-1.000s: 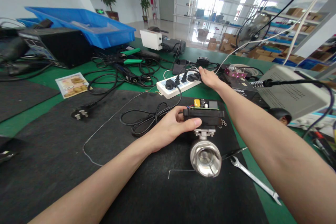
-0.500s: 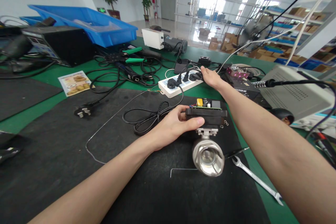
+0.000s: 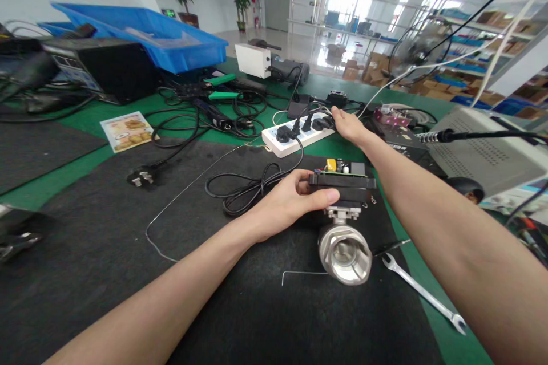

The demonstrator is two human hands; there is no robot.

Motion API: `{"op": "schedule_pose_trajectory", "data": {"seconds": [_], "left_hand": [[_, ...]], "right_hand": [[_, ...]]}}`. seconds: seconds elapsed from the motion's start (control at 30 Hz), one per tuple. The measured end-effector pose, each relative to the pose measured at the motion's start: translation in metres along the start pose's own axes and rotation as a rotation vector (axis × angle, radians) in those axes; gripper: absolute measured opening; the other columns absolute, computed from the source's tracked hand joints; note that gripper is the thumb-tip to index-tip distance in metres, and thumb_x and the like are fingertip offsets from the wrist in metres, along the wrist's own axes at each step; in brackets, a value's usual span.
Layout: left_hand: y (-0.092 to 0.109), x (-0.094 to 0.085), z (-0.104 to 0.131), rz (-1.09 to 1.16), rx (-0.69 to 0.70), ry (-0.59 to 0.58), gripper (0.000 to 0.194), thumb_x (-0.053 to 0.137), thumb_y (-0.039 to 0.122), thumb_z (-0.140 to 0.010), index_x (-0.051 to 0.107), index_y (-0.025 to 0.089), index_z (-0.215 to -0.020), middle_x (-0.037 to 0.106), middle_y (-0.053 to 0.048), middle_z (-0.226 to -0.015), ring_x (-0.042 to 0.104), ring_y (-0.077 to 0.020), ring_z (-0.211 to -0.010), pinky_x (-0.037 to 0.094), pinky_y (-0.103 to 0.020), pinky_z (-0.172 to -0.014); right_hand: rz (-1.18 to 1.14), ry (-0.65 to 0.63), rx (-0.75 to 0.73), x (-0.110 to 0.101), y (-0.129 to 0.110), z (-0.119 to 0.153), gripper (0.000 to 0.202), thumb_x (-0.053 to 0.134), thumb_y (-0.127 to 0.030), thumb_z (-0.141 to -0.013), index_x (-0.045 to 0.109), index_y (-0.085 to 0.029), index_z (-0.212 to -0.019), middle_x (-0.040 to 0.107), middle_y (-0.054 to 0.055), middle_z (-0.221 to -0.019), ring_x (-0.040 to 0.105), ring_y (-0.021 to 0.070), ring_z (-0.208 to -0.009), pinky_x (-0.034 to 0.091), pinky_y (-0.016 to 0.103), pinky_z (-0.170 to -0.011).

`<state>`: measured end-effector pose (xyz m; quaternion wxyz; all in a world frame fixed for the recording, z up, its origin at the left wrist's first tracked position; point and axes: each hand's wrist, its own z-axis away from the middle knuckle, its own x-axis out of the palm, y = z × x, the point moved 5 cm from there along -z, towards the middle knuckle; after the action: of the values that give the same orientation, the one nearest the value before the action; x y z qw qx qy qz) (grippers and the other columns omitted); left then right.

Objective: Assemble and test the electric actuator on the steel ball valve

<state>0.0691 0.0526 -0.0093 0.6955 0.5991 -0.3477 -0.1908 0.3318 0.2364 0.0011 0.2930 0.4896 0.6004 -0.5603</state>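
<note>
My left hand (image 3: 295, 199) grips the black housing (image 3: 346, 189) of a valve actuator, thumb on its near face. Circuit parts and a yellow component show on top of the housing. Below it hangs a steel ball valve (image 3: 346, 254), its round opening toward me. My right hand (image 3: 346, 124) is at the right end of a white power strip (image 3: 280, 145), beside the black plugs in it. Its fingers are partly hidden, and I cannot make out what they hold. A coiled black cable (image 3: 244, 191) lies left of the housing.
An open-end wrench (image 3: 423, 291) and a hex key (image 3: 299, 272) lie near the valve. At the left are a loose plug (image 3: 141, 177), a printed card (image 3: 128, 131) and a blue bin (image 3: 171, 45). A grey perforated instrument case (image 3: 488, 154) stands at the right.
The whole view has shifted slightly, so things appear a little farther right. Both hands keep their places on the housing and at the strip's end.
</note>
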Motion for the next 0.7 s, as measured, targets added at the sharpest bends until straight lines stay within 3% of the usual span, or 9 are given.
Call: {"op": "schedule_pose_trajectory", "data": {"seconds": [0.7], "left_hand": [[-0.0025, 0.0012, -0.0016, -0.012, -0.009, 0.029, 0.068, 0.087, 0.050, -0.078, 0.055, 0.015, -0.128, 0.074, -0.013, -0.123, 0.067, -0.0323, -0.120, 0.049, -0.047, -0.104]], "right_hand": [[-0.027, 0.017, 0.013, -0.0042, -0.0054, 0.0062, 0.081, 0.015, -0.070, -0.103, 0.064, -0.016, -0.137, 0.062, 0.015, -0.146, 0.052, 0.0418, -0.140, 0.034, 0.061, -0.117]]}}
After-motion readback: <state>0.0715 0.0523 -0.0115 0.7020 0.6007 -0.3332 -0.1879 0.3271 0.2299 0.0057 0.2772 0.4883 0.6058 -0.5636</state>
